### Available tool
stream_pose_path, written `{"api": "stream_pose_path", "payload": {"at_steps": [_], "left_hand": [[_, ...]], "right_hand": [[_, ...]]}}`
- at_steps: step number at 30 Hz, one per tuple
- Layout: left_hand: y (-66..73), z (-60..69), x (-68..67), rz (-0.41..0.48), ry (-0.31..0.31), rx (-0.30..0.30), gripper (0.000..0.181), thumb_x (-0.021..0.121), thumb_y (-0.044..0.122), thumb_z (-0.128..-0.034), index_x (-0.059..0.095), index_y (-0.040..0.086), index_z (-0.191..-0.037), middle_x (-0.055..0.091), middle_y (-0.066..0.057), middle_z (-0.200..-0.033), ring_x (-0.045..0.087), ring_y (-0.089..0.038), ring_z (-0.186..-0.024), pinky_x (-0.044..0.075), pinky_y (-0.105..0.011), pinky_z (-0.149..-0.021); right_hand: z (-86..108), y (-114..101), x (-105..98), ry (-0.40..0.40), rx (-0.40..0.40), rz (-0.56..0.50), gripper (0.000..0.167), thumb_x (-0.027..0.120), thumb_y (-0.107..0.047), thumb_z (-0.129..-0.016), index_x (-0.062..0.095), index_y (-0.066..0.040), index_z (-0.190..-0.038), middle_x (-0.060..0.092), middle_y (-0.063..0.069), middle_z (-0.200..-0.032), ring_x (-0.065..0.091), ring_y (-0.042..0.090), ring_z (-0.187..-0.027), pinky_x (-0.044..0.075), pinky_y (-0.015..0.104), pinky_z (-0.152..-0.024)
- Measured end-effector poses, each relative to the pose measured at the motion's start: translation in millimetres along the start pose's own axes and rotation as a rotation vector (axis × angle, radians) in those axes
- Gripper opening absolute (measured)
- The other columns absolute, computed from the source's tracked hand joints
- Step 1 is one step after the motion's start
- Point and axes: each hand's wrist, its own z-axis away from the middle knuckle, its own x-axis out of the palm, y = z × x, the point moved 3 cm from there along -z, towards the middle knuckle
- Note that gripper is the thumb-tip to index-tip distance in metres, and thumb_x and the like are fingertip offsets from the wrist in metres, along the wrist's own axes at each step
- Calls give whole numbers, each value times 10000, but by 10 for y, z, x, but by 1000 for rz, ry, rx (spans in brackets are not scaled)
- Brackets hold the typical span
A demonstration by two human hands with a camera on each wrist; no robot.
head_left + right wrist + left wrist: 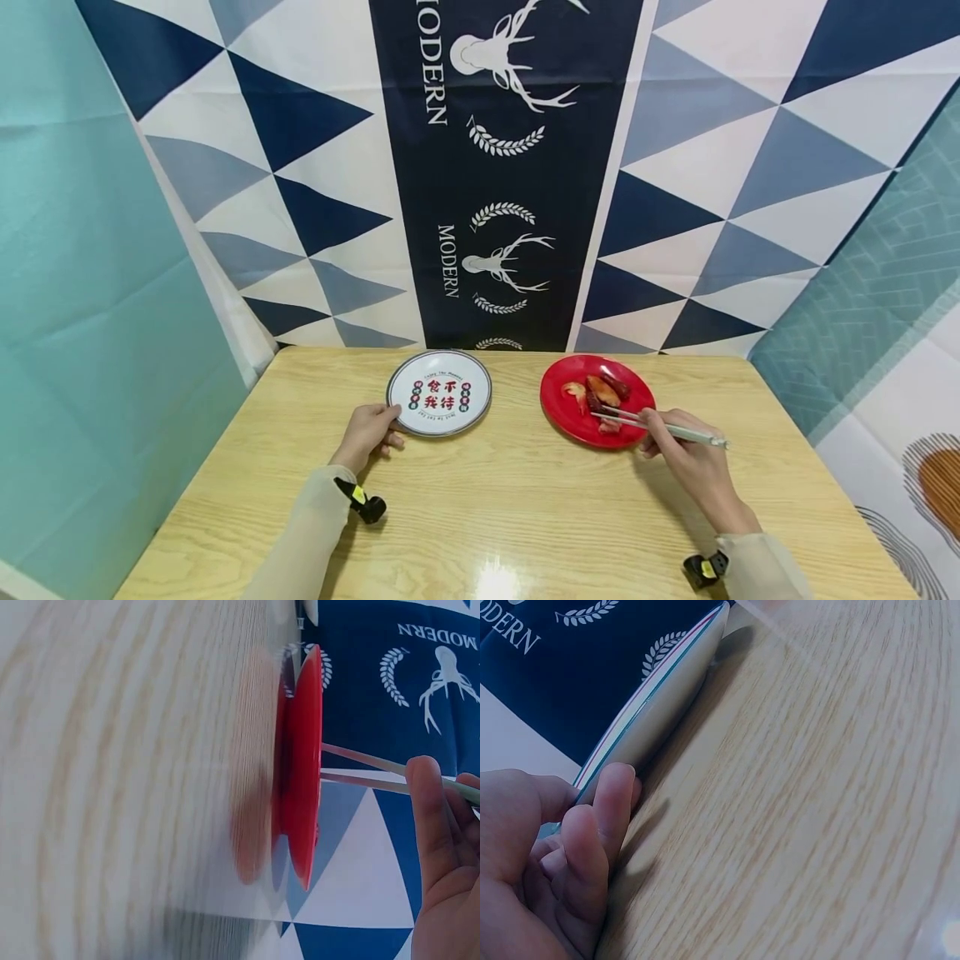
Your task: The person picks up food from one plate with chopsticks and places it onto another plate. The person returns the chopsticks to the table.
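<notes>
My left hand (pixel 369 435) grips the near left rim of a white plate (pixel 441 423) with red and dark lettering. Thumb on top and fingers below pinch its edge in the left wrist view, where the plate (pixel 656 705) is seen edge-on. My right hand (pixel 688 462) holds a pair of chopsticks (pixel 686 432) with pale green handles. Their tips reach among several small food pieces (pixel 602 390), brown, orange and pinkish, on a red plate (pixel 564 421). In the right wrist view the red plate (pixel 304 772) hides most of the food and the chopstick tips.
Both plates are toward the back of a light wooden table (pixel 480 500). Behind it hangs a patterned cloth (pixel 510 183) with triangles and deer heads. A teal cloth (pixel 97 333) stands along the left side, and another patterned cloth (pixel 885 350) along the right.
</notes>
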Motion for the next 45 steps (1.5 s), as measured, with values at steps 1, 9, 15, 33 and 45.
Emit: {"api": "stream_pose_path", "payload": {"at_steps": [1,9,15,33,45], "left_hand": [[-3,-1,0,-1,2,0,331,558,257,-1065,675,-31,-1178,728,-106,-851,670,-116,-567,505,-216,-466],[14,-18,-1,-8,-3,10,327,562,270,-1063,681,-24,-1142,719,-107,-841,666,-118,-569,501,-218,-469],[16,16,6,-10,4,10,335,555,262,-1068,667,-30,-1189,718,-101,-842,666,-117,-567,499,-218,-469],[-14,-9,-6,-4,1,5,340,556,273,-1063,679,-27,-1164,716,-97,-816,663,-116,-560,498,-220,-463],[-1,-5,-7,2,0,13,337,556,272,-1065,677,-34,-1142,710,-99,-841,666,-118,-561,489,-214,-455]], "right_hand": [[-1,-3,3,3,-3,10,237,658,98,-940,724,-68,-784,687,119,-614,661,131,-500,548,152,-523],[3,83,24,15,-24,40,272,668,81,-943,716,-119,-764,680,67,-601,643,104,-493,527,136,-510],[21,255,53,12,-48,53,282,694,76,-926,719,-157,-769,683,21,-596,640,75,-492,522,128,-509],[-10,20,73,-32,73,-40,223,580,28,-1019,714,15,-841,678,138,-635,652,99,-505,566,201,-519],[-8,21,63,-35,91,-77,211,556,24,-1033,705,101,-905,677,172,-648,664,149,-512,570,220,-501]]}}
